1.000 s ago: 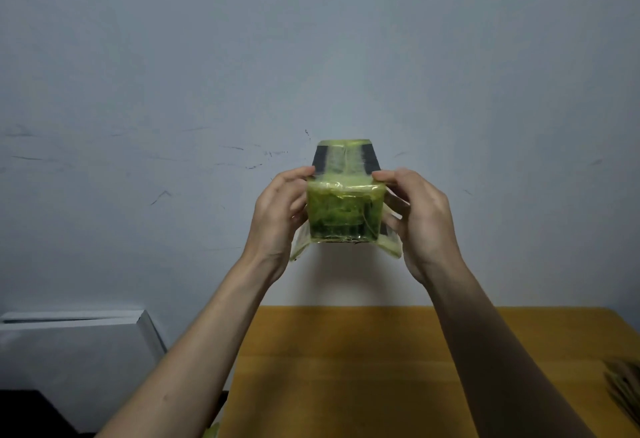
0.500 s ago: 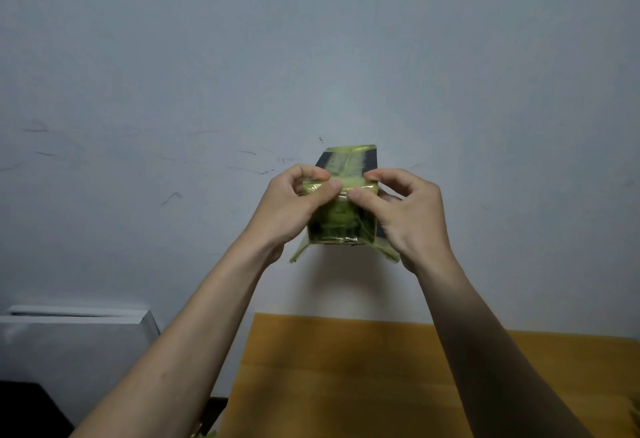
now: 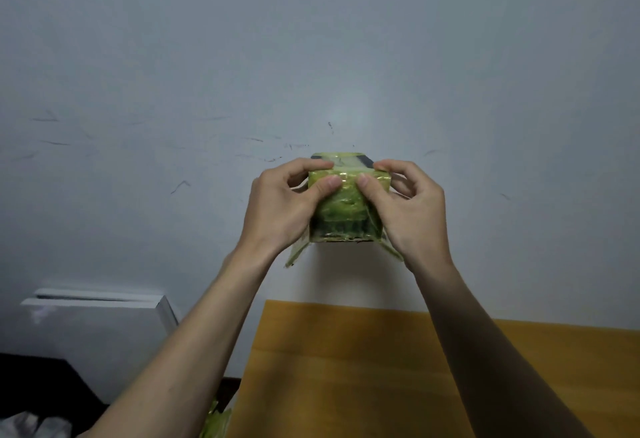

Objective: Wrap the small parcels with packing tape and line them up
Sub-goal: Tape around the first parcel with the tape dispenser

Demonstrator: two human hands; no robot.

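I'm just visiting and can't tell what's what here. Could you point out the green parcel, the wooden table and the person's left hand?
green parcel (image 3: 343,210), head view, on its taped front face.
wooden table (image 3: 363,368), head view, on its bare top.
left hand (image 3: 280,209), head view, on the back of the hand.

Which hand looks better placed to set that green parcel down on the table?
Probably the right hand: the wooden table lies below it, while the left hand hangs nearer the table's edge.

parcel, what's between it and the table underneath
Nothing: in the head view the parcel is held up by both hands, with only bare wall between it and the table.
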